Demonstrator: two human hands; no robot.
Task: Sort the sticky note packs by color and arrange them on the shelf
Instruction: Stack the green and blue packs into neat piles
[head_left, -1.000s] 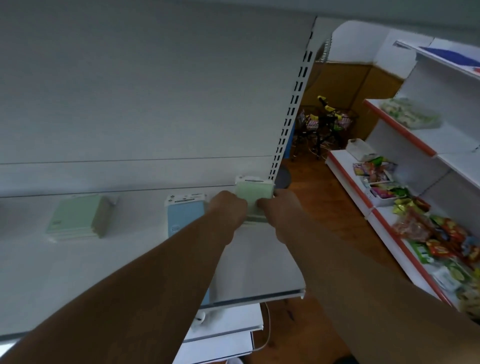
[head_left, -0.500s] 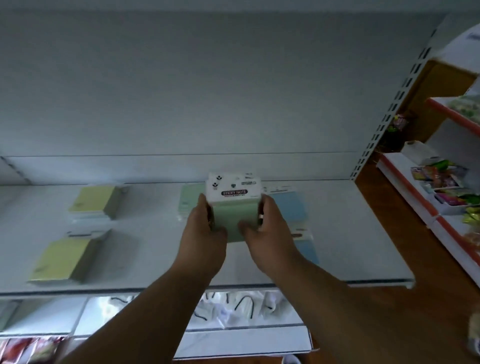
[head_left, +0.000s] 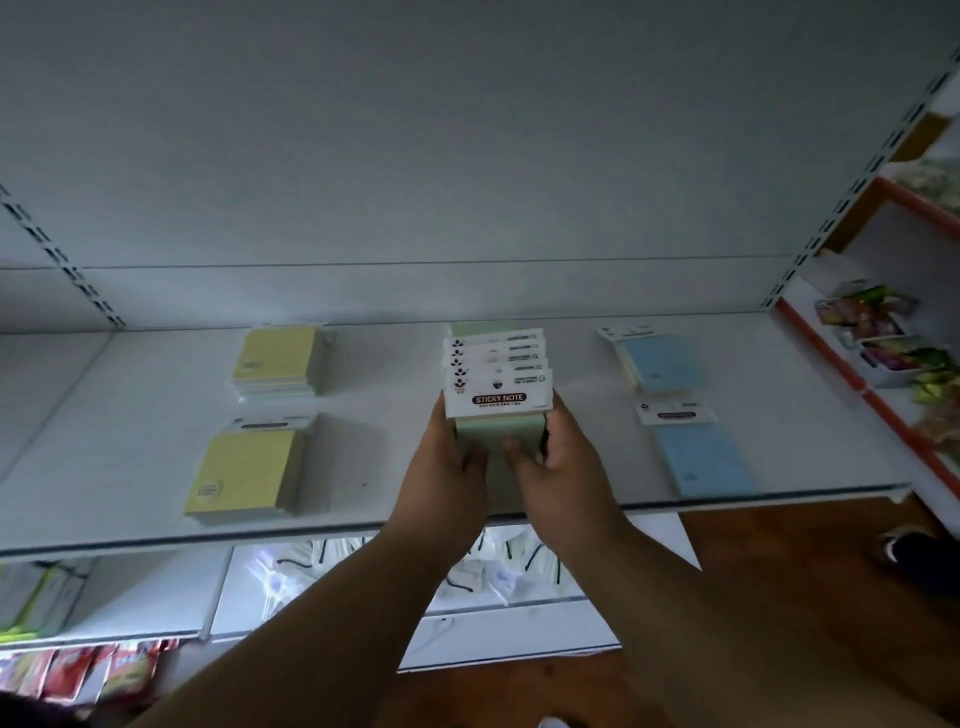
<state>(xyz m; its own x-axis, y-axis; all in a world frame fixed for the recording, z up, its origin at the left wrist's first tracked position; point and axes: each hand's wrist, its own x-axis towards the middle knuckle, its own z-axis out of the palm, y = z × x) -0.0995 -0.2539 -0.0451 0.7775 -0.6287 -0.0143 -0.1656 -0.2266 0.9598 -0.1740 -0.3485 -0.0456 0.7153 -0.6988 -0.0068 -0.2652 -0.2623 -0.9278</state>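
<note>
Both hands, L (head_left: 441, 467) & R (head_left: 558, 470), fingers curled round green packs (head_left: 496, 389); light, slick wrap, hold by sides

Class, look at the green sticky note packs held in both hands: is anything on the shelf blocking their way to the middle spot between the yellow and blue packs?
Nothing visible blocks them. The left hand and right hand hold the green packs over the shelf. Yellow packs lie off to the left, blue packs off to the right. A green pack lies behind.

Green sticky note packs (head_left: 496, 387) fanned, mid-shelf; yellow stacks (head_left: 280, 358) left, blue (head_left: 662, 361) right.
</note>
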